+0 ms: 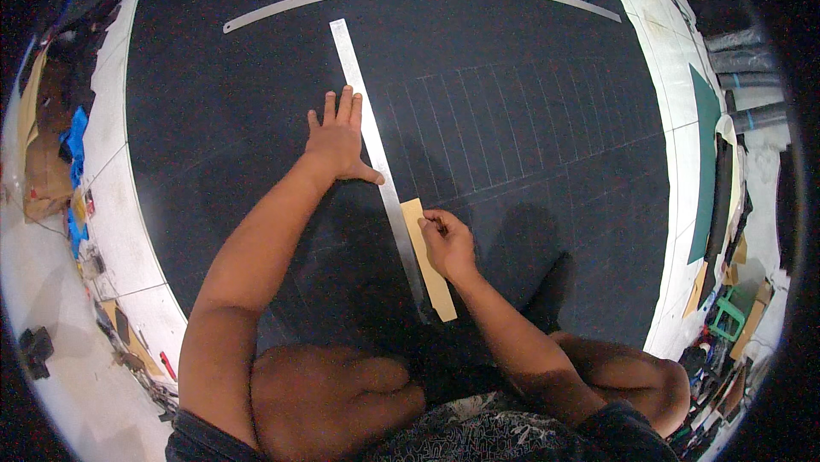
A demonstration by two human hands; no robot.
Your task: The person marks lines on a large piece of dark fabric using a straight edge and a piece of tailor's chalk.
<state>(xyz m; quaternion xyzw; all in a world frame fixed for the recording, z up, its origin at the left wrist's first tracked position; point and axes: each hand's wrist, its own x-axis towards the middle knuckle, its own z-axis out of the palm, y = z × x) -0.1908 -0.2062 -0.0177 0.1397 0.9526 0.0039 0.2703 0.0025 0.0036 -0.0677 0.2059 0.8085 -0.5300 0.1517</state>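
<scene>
On cloth [530,142], left hand [340,144] splayed onto ruler [390,205], right hand [449,247] pinched at card [428,263].

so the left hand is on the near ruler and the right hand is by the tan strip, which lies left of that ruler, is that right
Not quite: the tan strip lies to the right of the near ruler, as the head view shows. The rest holds: left hand on that ruler, right hand by the strip.

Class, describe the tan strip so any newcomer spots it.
On the large dark sheet, find the straight metal ruler touched by the left hand. The tan strip lies along its lower right side, by the right hand. Unlike the ruler, it is short and tan.
</scene>
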